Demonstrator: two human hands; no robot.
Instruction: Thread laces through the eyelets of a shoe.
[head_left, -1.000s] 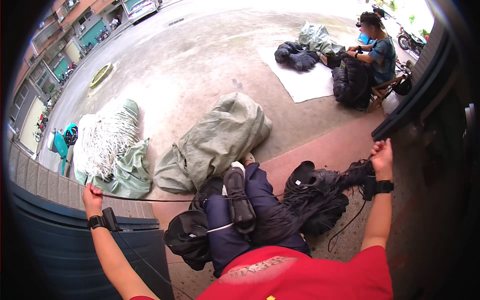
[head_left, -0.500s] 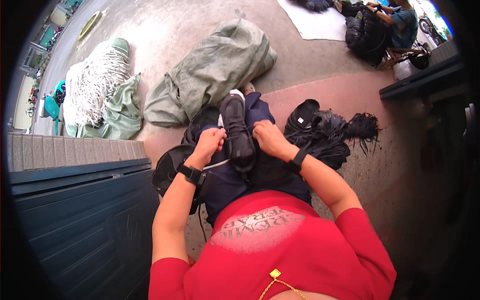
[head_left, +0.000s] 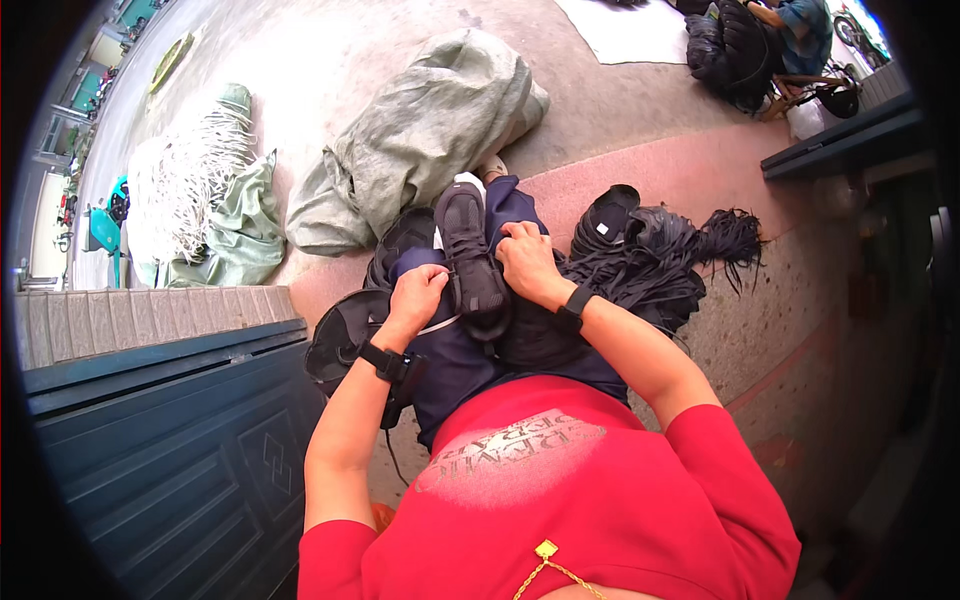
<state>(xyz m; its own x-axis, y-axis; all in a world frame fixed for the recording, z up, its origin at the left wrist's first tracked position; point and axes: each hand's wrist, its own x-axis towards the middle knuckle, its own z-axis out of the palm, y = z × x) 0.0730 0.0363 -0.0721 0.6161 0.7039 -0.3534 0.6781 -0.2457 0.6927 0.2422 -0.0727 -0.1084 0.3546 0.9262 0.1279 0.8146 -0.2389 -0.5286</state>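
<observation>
Black shoe [head_left: 470, 255] on lap, left hand [head_left: 417, 293] — right hand [head_left: 527, 260] — fingers flanking it

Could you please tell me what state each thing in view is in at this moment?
Left hand: closed, fingers curled against the black shoe.
Right hand: fingers bent, pressed on the shoe's other side.
Black shoe: lying on the lap, sole up.
Grey-green sack: full, lying on its side.
White strands: heaped on green cloth.
Black strands: loose pile on the floor.
</observation>
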